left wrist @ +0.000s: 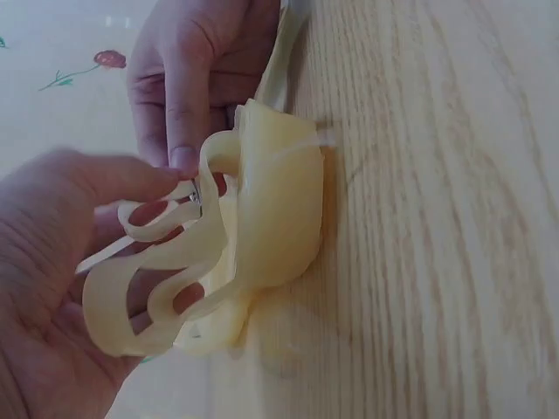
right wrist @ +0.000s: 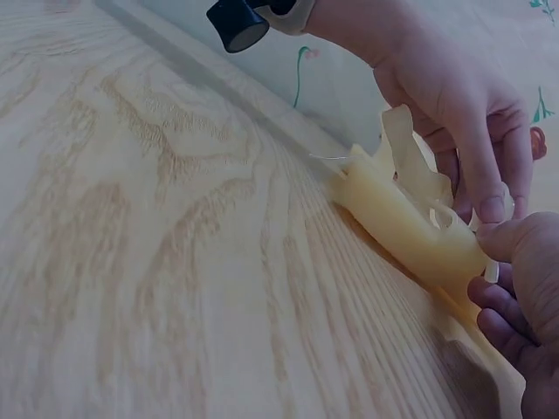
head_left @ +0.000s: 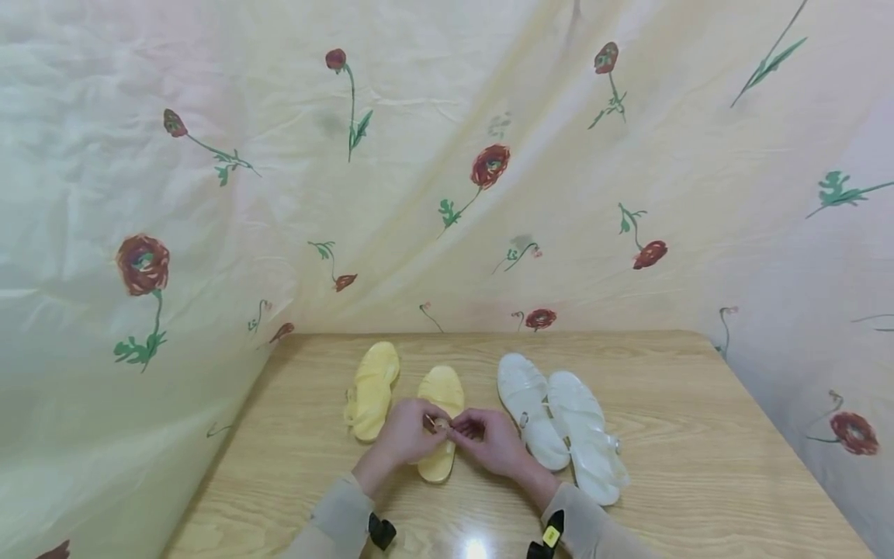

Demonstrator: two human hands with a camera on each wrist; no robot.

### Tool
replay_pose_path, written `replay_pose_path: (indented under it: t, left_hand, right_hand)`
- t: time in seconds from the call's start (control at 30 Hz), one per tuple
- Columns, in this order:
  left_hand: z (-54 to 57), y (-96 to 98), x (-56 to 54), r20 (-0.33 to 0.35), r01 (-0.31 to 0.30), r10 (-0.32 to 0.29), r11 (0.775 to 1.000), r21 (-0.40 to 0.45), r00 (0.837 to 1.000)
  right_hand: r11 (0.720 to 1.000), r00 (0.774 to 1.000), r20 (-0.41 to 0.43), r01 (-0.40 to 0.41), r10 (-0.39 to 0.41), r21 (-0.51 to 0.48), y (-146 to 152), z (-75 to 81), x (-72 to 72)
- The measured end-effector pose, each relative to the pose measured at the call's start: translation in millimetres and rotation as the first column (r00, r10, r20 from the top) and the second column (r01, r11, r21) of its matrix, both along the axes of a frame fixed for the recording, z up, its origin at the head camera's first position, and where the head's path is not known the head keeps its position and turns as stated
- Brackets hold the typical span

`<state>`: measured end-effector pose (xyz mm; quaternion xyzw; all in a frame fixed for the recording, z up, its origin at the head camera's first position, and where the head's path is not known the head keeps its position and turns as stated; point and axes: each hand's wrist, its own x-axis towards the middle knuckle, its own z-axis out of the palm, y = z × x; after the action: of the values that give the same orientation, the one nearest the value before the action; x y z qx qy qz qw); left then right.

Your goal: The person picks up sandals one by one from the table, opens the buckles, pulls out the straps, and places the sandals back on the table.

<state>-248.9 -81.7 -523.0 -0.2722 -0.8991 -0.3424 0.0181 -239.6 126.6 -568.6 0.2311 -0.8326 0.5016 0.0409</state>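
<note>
W/ our L hand [head_left: 414, 432] & R hand [head_left: 494, 442] curled, tips pinching the strap [left wrist: 144, 236] at the buckle [left wrist: 195, 196] of the yellow sandal [head_left: 441, 387], sole-down on the table [head_left: 705, 450] just L of the white pair [head_left: 580, 415], we'd best square strap to buckle, no twisting.

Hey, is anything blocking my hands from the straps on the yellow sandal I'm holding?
Nothing visible: your left hand and right hand grip the straps of that yellow sandal. The other yellow sandal and the white sandals lie to either side.
</note>
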Motion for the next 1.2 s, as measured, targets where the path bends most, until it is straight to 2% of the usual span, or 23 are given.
replay_pose_path:
  t: [0.23,0.37,0.5,0.8,1.0,1.2]
  left_hand:
    - [1.4,-2.6,0.0,0.002,0.016,-0.016,1.0,-0.002,1.0]
    - [-2.3,-5.3,0.7,0.014,0.017,-0.019,0.997,0.073,1.0]
    - [-5.7,-7.0,1.4,0.048,-0.007,0.001,0.99,0.139,0.999]
    - [-1.0,-3.8,0.9,0.097,-0.018,0.004,0.99,0.141,0.995]
    - [-3.1,-2.3,-2.0,0.066,-0.003,-0.005,0.992,0.127,0.998]
    - [-7.2,-3.6,-1.8,0.05,0.002,-0.01,0.987,0.16,0.999]
  right_hand:
    - [1.0,1.0,-0.01,0.008,-0.008,0.014,-0.1,-1.3,-0.3]
    - [1.0,1.0,0.015,0.015,-0.016,0.019,0.9,-2.2,-0.6]
    - [1.0,1.0,0.031,0.005,-0.006,0.017,1.4,-3.1,-1.1]
    - [1.0,1.0,0.019,-0.017,0.017,0.008,3.6,-0.1,-3.3]
    - [0.999,0.998,0.059,-0.036,0.035,0.005,4.2,3.2,-2.1]
    - [1.0,0.996,0.081,-0.03,0.03,0.001,4.6,2.4,-1.9]
